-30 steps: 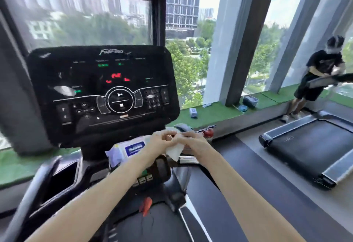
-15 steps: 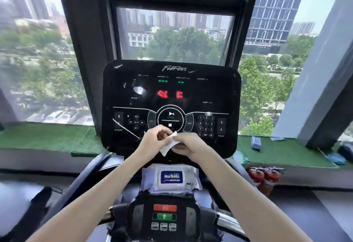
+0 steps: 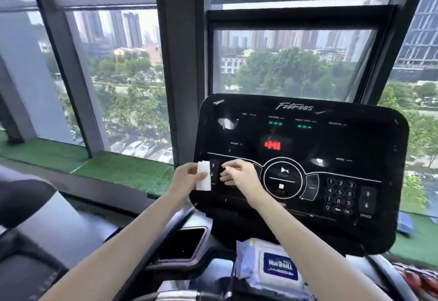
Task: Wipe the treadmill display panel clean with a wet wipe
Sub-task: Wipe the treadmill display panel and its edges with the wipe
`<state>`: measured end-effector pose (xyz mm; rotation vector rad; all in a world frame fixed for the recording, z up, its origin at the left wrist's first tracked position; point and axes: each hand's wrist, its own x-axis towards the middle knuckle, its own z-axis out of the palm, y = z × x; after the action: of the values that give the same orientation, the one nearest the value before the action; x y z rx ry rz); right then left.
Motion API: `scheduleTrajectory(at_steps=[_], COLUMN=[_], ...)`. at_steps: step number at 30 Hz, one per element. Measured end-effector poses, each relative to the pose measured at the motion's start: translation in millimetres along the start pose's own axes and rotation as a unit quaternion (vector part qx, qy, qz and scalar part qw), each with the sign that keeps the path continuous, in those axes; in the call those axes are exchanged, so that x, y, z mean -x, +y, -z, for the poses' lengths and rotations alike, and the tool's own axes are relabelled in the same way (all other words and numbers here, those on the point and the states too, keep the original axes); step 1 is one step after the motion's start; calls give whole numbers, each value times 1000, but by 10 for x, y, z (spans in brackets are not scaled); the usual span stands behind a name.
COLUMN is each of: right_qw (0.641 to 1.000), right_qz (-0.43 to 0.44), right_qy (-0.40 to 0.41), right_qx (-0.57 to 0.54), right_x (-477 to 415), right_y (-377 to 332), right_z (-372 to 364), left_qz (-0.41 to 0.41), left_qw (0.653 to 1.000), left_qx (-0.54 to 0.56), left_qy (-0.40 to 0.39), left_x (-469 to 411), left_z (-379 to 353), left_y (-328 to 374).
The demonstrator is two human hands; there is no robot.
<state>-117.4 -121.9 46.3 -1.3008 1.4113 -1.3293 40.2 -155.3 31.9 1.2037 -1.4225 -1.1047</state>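
The black treadmill display panel [image 3: 331,139] fills the right half of the view, with red and green lit readouts, a round play button and a number pad. My left hand [image 3: 187,178] holds a folded white wet wipe [image 3: 203,175] at the panel's lower left edge, by the incline arrows. My right hand [image 3: 239,175] hovers just right of the wipe, fingers loosely spread, holding nothing, in front of the panel's lower left buttons.
A pack of wet wipes [image 3: 272,265] with a blue label lies on the console tray below the panel. A dark cup holder [image 3: 187,243] sits to its left. Large windows and a green turf ledge [image 3: 123,172] lie behind the treadmill.
The view has swung left, so the panel now sits at the right. My hands have separated: the wipe, held between both before, is now in my left hand alone at the panel's left edge.
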Motion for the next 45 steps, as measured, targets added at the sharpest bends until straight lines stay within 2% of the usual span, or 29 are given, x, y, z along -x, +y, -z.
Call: scheduleTrajectory(at_steps=[1, 2, 4, 6, 8, 11, 12, 14, 17, 18, 21, 22, 23, 25, 26, 29, 30, 32, 33, 34, 36, 37, 38, 41, 42, 45], right_qw=[993, 970, 884, 784, 722, 700, 691, 670, 650, 646, 644, 647, 652, 655, 654, 642, 640, 632, 627, 628, 634, 635, 633, 629, 628, 624], right_qz=[67, 129, 247, 317, 313, 271, 261, 258, 267, 268, 274, 277, 282, 299, 312, 316, 312, 313, 318, 317, 301, 296, 296, 313, 318, 311], right_qy=[28, 52, 86, 89, 95, 99, 101, 105, 114, 112, 104, 103, 104, 107, 111, 112, 111, 110, 108, 104, 95, 93, 93, 100, 102, 100], right_qx=[97, 197, 387, 527, 610, 653, 666, 688, 702, 706, 707, 703, 696, 686, 680, 689, 693, 700, 703, 704, 706, 708, 709, 705, 703, 710], right_x=[-85, -165, -314, -442, -541, -595, -610, -629, -646, -656, -681, -685, -690, -699, -704, -728, -729, -726, -723, -725, -728, -724, -718, -727, -731, -729], right_y=[-13, -19, -15, 21, 33, 40, 68, 133, 193, 191, 170, 167, 170, 189, 193, 205, 214, 220, 210, 195, 178, 176, 175, 194, 200, 195], right_z=[-59, -115, -208, -276, -348, -435, -439, -416, -376, -375, -379, -381, -384, -382, -373, -354, -354, -355, -355, -353, -350, -351, -350, -336, -332, -333], left_qz=[10, 7, -31, -139, -282, -466, -495, -523, -596, -591, -514, -517, -545, -608, -603, -557, -557, -588, -591, -576, -535, -519, -523, -562, -550, -502], left_qw=[1000, 1000, 999, 981, 929, 807, 782, 766, 708, 713, 790, 789, 763, 682, 676, 748, 751, 703, 690, 704, 771, 788, 783, 712, 719, 806], left_qx=[16, 15, -27, -109, -211, -347, -367, -370, -378, -377, -333, -332, -346, -392, -405, -359, -350, -380, -393, -394, -344, -331, -335, -386, -388, -310], left_qy=[10, 17, 35, 82, 114, 106, 95, 52, -27, -35, 34, 22, -18, -108, -122, -49, -59, -129, -142, -131, -46, -31, -43, -168, -173, -48], left_x=[-131, -272, -593, -928, -1193, -1502, -1562, -1596, -1582, -1631, -1794, -1796, -1771, -1763, -1798, -1915, -1872, -1782, -1787, -1822, -1942, -1928, -1866, -1570, -1566, -1751], left_z=[78, 153, 258, 298, 268, 183, 165, 174, 299, 322, 316, 303, 297, 347, 375, 370, 342, 312, 328, 347, 368, 369, 347, 330, 340, 310], left_y=[9, 42, 160, 348, 566, 632, 560, 308, 56, 129, 441, 490, 505, 503, 563, 748, 769, 731, 744, 799, 857, 831, 766, 506, 538, 721])
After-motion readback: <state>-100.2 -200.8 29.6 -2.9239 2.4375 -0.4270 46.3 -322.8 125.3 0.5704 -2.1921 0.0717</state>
